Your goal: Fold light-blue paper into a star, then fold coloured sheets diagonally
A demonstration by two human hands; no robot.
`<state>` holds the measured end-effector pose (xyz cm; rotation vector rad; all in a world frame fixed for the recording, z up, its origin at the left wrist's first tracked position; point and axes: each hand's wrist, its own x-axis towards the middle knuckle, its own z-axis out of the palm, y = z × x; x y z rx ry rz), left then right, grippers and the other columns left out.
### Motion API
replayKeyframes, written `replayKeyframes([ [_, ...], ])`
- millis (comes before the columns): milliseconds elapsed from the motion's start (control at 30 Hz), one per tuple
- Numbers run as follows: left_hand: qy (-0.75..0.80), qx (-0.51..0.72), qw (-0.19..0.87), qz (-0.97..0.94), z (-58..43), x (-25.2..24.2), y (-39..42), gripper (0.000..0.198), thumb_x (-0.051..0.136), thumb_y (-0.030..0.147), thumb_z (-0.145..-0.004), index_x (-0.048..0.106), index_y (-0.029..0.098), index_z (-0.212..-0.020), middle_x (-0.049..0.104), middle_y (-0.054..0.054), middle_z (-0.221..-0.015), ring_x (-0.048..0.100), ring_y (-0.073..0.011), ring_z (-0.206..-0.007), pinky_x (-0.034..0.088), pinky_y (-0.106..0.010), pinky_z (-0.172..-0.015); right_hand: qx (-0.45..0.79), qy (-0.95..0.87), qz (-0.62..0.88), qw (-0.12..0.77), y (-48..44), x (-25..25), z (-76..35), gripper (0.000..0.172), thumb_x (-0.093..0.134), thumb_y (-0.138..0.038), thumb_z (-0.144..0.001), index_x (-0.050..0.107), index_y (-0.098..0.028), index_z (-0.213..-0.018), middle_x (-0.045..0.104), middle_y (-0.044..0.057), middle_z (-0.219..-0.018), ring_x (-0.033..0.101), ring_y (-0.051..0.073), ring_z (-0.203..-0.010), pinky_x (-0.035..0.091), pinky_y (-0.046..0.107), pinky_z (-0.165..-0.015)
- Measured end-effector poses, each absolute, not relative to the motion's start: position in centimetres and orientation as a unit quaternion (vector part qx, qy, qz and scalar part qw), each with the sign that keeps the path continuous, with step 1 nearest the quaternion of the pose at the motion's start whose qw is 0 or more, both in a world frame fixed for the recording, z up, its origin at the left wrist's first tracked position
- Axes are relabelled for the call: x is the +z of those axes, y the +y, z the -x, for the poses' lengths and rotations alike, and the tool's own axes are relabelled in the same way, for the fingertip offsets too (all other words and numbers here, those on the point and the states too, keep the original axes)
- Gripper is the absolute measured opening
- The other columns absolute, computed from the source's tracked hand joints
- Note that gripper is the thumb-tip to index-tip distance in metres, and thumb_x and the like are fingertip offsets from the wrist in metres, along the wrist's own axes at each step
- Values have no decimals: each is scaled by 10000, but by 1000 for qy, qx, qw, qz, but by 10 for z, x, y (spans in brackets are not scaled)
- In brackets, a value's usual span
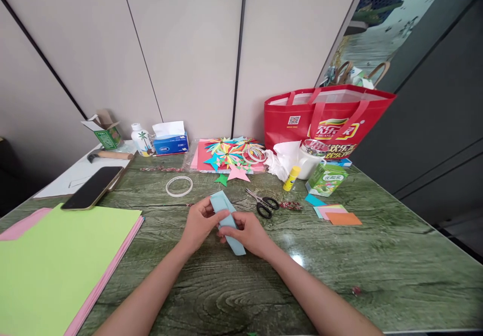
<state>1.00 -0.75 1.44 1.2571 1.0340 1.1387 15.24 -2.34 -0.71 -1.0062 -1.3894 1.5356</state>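
Observation:
A folded strip of light blue paper [237, 244] is held between both hands above the middle of the table. My left hand [202, 223] grips its upper left edge, with the thumb lying across the front. My right hand [251, 233] pinches the lower right side, its thumb also on the front. Some fingers are hidden behind the paper. Just beyond the right hand lie black-handled scissors [267, 206], partly open. A roll of white tape [179, 186] rests flat beyond the left hand. Green and pink paper stars [238, 173] lie farther back.
Coloured sheets [68, 270] are stacked at left, near a phone [92, 187] and a hammer [113, 155]. Small paper pieces [343, 218] lie at right. A glue stick [292, 178], a jar [312, 160], a green box [327, 179] and a red bag [287, 130] stand behind.

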Motion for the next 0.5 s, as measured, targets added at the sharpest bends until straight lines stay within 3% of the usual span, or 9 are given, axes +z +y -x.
replayKeyframes([
  [167,413,508,563,-505,-5,20,-4,326,704,336,-659,618,151,-914,719,-61,-788,657,-214,-739,495,-302,-691,618,-540,401,407,-24,-6,-153,279,700,-423,-623,590,-168,-638,677,6,-635,637,178,-537,502,286,-512],
  [500,442,504,581,-462,-4,21,-2,353,761,356,-572,647,125,-813,718,-75,-711,646,-195,-602,499,-290,-585,610,-556,410,387,-26,-6,-152,222,670,-366,-665,607,-154,-647,683,24,-641,638,169,-545,494,276,-525],
])
